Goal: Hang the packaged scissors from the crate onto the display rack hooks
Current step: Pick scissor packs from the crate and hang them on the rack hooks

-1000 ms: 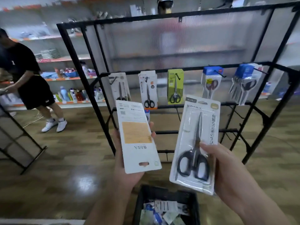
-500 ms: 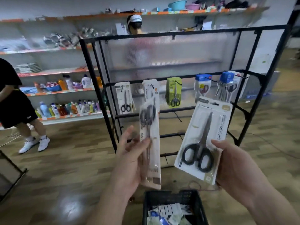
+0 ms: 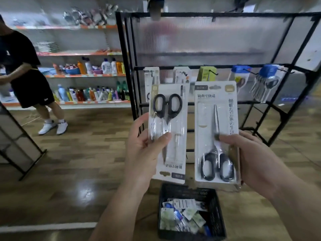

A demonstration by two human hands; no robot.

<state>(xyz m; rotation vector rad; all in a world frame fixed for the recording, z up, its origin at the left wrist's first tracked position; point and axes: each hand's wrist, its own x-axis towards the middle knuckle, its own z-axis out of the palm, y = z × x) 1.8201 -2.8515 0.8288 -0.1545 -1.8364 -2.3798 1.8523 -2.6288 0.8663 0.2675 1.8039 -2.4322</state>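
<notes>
My left hand (image 3: 144, 150) grips a packaged pair of black-handled scissors (image 3: 167, 119), front facing me and upside down with the handles at the top. My right hand (image 3: 250, 157) grips a second scissors pack (image 3: 215, 119), upright with the handles at the bottom. Both packs are held side by side in front of the black display rack (image 3: 213, 14). Several scissors packs hang on its hooks (image 3: 212, 72) along the middle rail. The black crate (image 3: 213, 193) stands on the floor below my hands with several more packs inside.
A person in black clothes (image 3: 26, 72) stands at the left by wall shelves (image 3: 83, 75) of bottles. Another dark rack frame (image 3: 20, 150) leans at the far left. The floor is glossy wood (image 3: 69, 171).
My left hand has turned its pack from back-facing, through edge-on, to front-facing. The right pack has swung from tilted to upright. The view has shifted left and moved closer to the rack.
</notes>
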